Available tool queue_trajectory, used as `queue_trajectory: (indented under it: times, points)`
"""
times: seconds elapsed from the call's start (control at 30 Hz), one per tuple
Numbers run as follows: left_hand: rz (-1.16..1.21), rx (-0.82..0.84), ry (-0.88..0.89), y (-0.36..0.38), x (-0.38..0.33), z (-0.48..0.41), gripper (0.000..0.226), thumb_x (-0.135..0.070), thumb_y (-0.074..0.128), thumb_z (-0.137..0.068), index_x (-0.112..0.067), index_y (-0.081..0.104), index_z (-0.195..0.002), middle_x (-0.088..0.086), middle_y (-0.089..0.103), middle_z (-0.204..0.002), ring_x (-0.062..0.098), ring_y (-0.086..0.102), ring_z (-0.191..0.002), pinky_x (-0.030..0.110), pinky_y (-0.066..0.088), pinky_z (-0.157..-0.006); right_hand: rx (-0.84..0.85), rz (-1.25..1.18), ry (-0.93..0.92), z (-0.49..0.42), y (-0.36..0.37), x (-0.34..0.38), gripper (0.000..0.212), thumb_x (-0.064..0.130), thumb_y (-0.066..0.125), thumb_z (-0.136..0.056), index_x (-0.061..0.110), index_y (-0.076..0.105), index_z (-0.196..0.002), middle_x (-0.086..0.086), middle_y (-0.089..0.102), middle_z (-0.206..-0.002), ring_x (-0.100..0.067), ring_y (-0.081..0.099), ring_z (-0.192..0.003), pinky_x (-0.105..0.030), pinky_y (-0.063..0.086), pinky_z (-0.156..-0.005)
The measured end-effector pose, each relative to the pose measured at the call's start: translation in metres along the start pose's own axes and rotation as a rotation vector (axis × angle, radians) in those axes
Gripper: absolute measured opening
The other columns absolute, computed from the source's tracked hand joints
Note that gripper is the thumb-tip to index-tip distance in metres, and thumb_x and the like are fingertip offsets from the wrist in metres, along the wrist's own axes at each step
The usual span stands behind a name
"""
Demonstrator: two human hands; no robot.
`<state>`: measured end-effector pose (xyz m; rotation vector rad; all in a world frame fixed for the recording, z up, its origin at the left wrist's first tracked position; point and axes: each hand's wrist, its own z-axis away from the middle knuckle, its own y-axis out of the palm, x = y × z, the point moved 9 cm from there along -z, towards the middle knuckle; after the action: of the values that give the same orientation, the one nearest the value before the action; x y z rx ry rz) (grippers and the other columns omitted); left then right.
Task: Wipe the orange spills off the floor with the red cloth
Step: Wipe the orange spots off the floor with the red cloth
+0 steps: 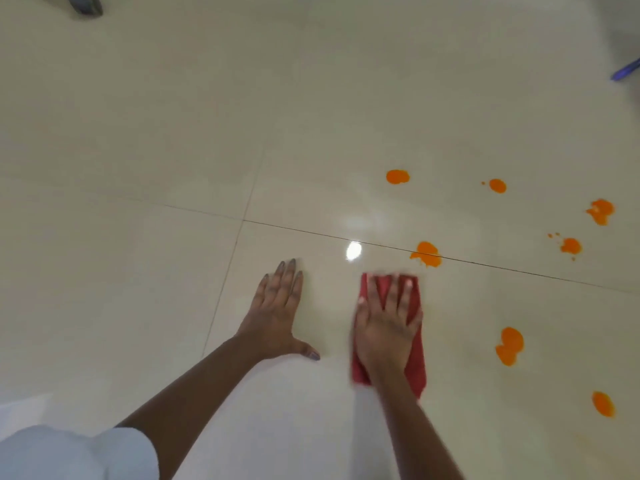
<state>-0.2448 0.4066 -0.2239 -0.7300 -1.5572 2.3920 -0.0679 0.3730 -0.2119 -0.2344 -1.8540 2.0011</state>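
My right hand (pixel 386 323) lies flat, fingers spread, on top of the folded red cloth (pixel 415 365), pressing it to the cream tiled floor (pixel 173 150). The cloth's far edge is blurred. Just beyond it, an orange spill (pixel 427 254) straddles a tile joint. Several more orange spills lie to the right, among them the ones at the far middle (pixel 397 176), the near right (pixel 509 345) and the lower right (pixel 603 403). My left hand (pixel 277 313) rests palm down on the bare floor, left of the cloth, holding nothing.
A dark grey object (pixel 85 3) sits at the top left edge. A blue object (pixel 625 71) pokes in at the top right. A bright light glare (pixel 353 251) shines on the glossy tile between my hands. A pale blue sleeve (pixel 76 452) fills the lower left.
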Motion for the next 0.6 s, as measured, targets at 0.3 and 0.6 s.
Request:
queue_trajectory:
  times: [0.3,0.6]
  points:
    - [-0.035,0.122,-0.025,0.001,-0.009,-0.005,0.147,-0.101,0.012,-0.028,-0.009,-0.029,-0.136,0.01,-0.039,-0.141,0.022,-0.036,-0.131,0.042,-0.021,-0.106,-0.027,-0.017,-0.008,0.058,-0.028,0.006,0.051,0.048,0.05,-0.072,0.008,0.062,-0.102,-0.015,0.064,-0.103,-0.035,0.06,-0.089,-0.044,0.05,-0.074]
    - [-0.046,0.191,0.069,-0.001,0.004,0.015,0.146,-0.099,0.028,-0.033,-0.013,-0.026,-0.138,0.005,-0.038,-0.143,0.014,-0.041,-0.128,0.042,-0.017,-0.111,0.118,-0.43,-0.197,0.058,-0.025,0.067,0.022,0.021,0.044,-0.069,0.009,0.063,-0.069,-0.008,0.06,-0.073,-0.025,0.057,-0.068,-0.029,0.048,-0.061]
